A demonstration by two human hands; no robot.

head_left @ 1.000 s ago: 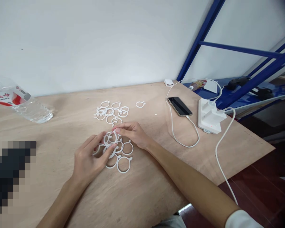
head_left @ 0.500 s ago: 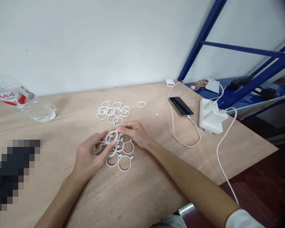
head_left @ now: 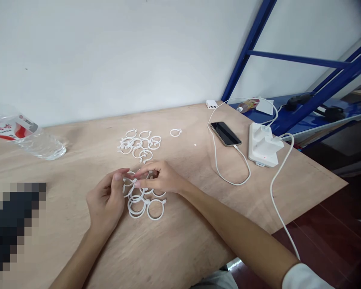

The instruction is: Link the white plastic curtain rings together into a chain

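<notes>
Two loose groups of white plastic rings with small hooked tabs lie on the plywood table (head_left: 183, 228). The nearer group (head_left: 146, 206) sits under my hands, and the farther group (head_left: 137, 143) lies beyond them. A single ring (head_left: 175, 133) lies apart to the right. My left hand (head_left: 106, 196) and my right hand (head_left: 159, 177) meet above the nearer group. Their fingertips pinch a white ring (head_left: 128, 182) and part of it is hidden by my fingers.
A clear water bottle (head_left: 27, 138) with a red and white label lies at the left. To the right are a black phone (head_left: 225, 133), a white cable (head_left: 228, 172) and a white power strip (head_left: 263, 144). A blue metal shelf frame (head_left: 289, 72) stands beyond the table's corner.
My left hand has turned upright and drawn back to the left. My right fingers have moved lower, and a ring now sits between both hands. The view has shifted slightly.
</notes>
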